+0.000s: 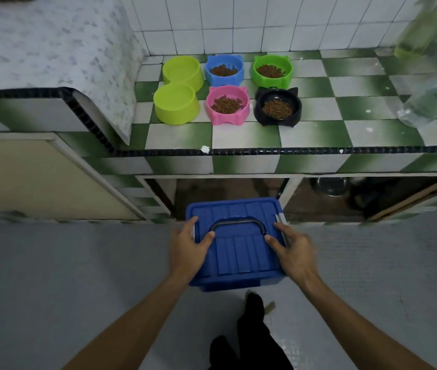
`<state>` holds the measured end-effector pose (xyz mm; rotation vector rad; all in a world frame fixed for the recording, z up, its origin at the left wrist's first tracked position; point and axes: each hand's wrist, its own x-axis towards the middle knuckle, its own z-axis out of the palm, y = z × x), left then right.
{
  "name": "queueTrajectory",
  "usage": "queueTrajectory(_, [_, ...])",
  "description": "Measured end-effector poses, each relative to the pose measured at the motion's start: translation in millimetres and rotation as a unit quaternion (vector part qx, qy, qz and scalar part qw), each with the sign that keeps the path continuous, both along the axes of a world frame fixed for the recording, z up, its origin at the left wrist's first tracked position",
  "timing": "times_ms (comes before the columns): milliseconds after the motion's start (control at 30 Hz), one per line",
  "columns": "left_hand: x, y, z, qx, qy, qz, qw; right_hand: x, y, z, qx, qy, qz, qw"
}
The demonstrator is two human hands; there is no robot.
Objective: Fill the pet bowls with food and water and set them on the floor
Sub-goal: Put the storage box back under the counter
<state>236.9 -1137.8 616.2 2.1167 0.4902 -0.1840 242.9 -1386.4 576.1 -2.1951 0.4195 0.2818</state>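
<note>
1. Your left hand (188, 244) grips the box (238, 252) at its nine o'clock edge and your right hand (290, 248) at three o'clock. Each thumb lies on the lid beside the handle, and the fingers wrap over the side. A two-sided hold like this keeps the box level and leaves the handle free.
2. The lid is on. The box sits low, just in front of the open cupboard (228, 188) at its twelve o'clock. Whether it rests on the floor (78, 276) or hangs in your grip, I cannot tell.
3. The bowls are up on the counter (318, 134), at twelve o'clock from the box and well apart from it. They are grouped so that filling happens at standing height.
4. The blue bowl (224, 70), green bowl (272, 70), pink bowl (227, 104) and black bowl (277, 106) each hold kibble, so the food step looks done.
5. The lime double bowl (177, 114), at nine o'clock of that group, looks empty. I judge it is meant for water.
6. A clear bottle (425, 89) shows blurred at two o'clock, probably the water source.
7. My guess is that the box is the food store, bound for the cupboard. Watering and setting the bowls down remain.
</note>
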Motion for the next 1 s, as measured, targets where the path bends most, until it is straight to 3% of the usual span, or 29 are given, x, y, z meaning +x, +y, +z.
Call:
queueTrajectory(367, [74,35,-136,0.013,-0.021,0.002,1.0,79,30,-121,-0.02,-0.035,0.071,0.997])
queueTrajectory(1000, [262,76,-429,0.051,-0.054,-0.066,0.995,252,65,-424,-0.076,-0.095,0.088,0.989])
